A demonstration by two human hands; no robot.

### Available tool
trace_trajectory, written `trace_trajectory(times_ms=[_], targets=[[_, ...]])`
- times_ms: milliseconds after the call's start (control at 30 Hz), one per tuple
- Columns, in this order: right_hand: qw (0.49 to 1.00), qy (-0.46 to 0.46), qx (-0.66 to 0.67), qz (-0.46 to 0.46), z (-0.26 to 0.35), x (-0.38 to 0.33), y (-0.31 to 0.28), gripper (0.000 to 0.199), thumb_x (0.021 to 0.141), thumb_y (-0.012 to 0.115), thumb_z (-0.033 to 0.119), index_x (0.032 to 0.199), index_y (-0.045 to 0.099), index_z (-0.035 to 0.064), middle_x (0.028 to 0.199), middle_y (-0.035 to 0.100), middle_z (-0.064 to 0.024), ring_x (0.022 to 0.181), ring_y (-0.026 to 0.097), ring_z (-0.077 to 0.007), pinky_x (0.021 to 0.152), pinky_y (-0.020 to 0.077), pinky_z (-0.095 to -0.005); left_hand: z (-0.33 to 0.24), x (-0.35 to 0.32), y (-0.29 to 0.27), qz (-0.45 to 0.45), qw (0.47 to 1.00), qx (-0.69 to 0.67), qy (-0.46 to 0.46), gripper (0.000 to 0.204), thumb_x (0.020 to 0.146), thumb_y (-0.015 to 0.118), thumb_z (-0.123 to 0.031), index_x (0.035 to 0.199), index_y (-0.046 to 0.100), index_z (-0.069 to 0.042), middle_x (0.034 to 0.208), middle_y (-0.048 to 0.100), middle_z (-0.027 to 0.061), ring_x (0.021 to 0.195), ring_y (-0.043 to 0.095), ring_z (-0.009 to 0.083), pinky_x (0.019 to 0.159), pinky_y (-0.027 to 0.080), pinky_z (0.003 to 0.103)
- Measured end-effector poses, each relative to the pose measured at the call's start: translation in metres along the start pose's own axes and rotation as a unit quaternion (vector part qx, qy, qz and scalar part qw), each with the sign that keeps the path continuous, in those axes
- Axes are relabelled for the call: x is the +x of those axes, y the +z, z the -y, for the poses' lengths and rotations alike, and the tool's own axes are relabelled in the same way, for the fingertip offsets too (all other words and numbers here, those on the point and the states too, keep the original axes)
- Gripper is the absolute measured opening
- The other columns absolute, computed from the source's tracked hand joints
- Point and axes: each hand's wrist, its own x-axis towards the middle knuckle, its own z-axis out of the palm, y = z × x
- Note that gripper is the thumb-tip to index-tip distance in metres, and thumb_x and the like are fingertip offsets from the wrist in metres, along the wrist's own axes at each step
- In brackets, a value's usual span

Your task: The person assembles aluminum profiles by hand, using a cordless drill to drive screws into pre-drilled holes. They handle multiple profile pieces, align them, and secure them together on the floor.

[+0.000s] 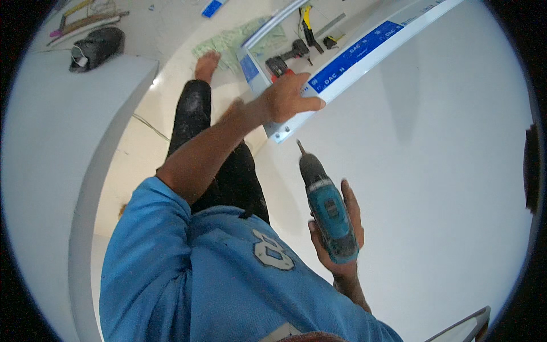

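While the left grip grasps the frame near its corner, the right grip is clenched round the drill, its bit just off that corner, not touching. Two dark spots there, screws or holes, unclear. Looks partway; what's left can't be told.

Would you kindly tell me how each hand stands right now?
Left hand: closed around the blue-and-white frame, near its end.
Right hand: closed around the drill.
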Motion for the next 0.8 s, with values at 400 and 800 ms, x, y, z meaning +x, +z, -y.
trace_trajectory(times_ms=[400, 800], targets=[[0.991, -0.006, 0.136, 0.001, -0.184, 0.033, 0.208, 0.108, 0.075, 0.074, 0.002, 0.166, 0.015, 0.0030, 0.133, 0.058, -0.0308, 0.119, 0.060, -0.0497, 0.103, 0.0506, -0.0553, 0.011, -0.003, 0.003, -0.054, 0.996, 0.061, -0.037, 0.058, 0.090, 0.070, -0.045, 0.122, 0.063, 0.003, 0.100, 0.068, 0.0129, 0.091, 0.064, 0.0194, 0.084, 0.051, 0.037], [0.973, 0.004, 0.052, -0.227, -0.333, 0.398, 0.611, 0.086, 0.081, 0.060, 0.004, 0.160, 0.027, -0.0079, 0.119, 0.059, -0.0229, 0.112, 0.059, -0.0407, 0.098, 0.0507, -0.0507, -0.008, 0.006, 0.021, 0.078, 0.991, 0.082, 0.075, 0.069, 0.101, 0.056, -0.059, 0.126, 0.048, 0.004, 0.072, 0.063, 0.0037, 0.049, 0.058, 0.0134, 0.059, 0.051, 0.029]])
